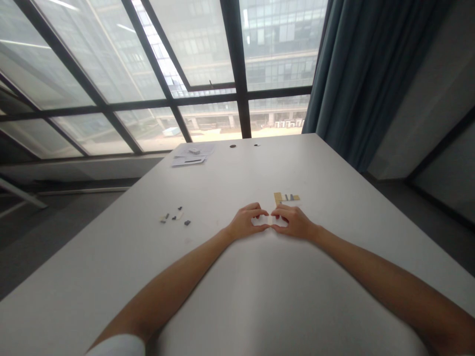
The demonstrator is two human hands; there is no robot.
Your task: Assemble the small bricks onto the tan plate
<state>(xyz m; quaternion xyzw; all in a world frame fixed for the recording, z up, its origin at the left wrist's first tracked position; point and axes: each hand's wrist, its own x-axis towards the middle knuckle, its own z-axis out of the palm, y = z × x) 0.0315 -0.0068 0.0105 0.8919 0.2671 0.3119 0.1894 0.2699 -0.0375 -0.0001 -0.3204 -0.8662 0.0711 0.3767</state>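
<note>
Over the middle of the white table, my left hand [246,220] and my right hand [294,221] meet tip to tip. Between their thumbs and fingers is a small pale piece [270,220], pinched from both sides; its exact kind is too small to make out. Just beyond my right hand lies a flat yellow piece [278,197], partly hidden by the fingers. A strip with grey and yellow parts [291,197] runs to the right from it. Left of my left hand are several small dark grey pieces [187,223] and a few pale ones [180,215].
Papers [189,154] with a dark slim object on them lie at the table's far left. Two small dark round spots, one a disc [232,146], show near the far edge. Windows stand behind the white table [230,287], with a blue curtain [356,74] on the right.
</note>
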